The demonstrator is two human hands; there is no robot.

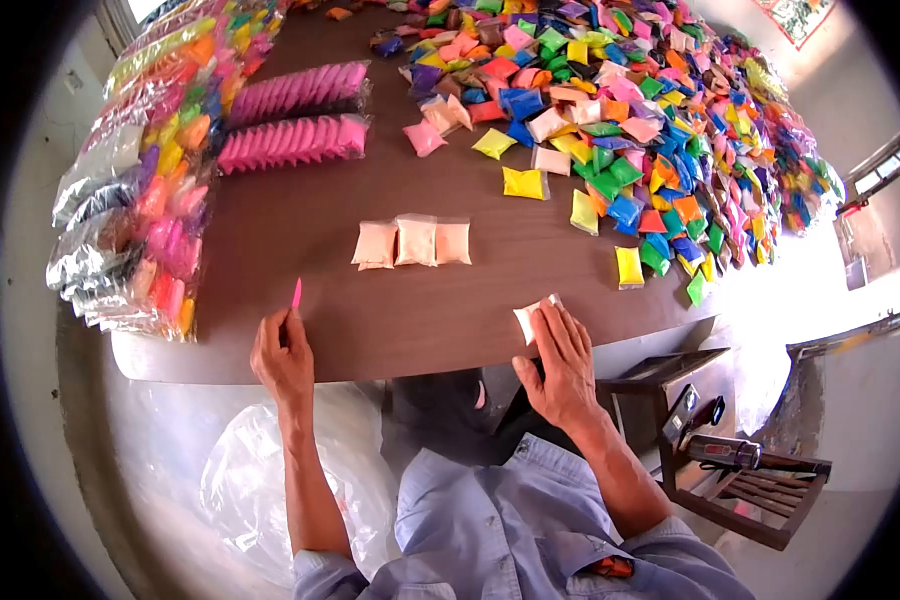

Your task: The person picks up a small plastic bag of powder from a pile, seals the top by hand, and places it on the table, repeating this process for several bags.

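My left hand point(283, 352), over the table's near left edge, is closed on a thin pink pointed stick point(297, 292) that sticks up from thumb and fingers. To the right, my right hand point(560, 350) lies palm down near the front edge, its fingers stretched together over a small pale packet point(523, 322). Part of that packet is hidden beneath the fingers. Between the hands and farther back sits a short row of peach packets point(416, 241), some overlapping.
A large heap of small coloured packets point(620, 130) covers the back right of the brown table point(370, 315). Two rows of pink packs point(295, 145) lie back left, beside stacked clear bags of coloured packets point(150, 200). A wooden stool point(730, 490) holding a cylindrical object stands right.
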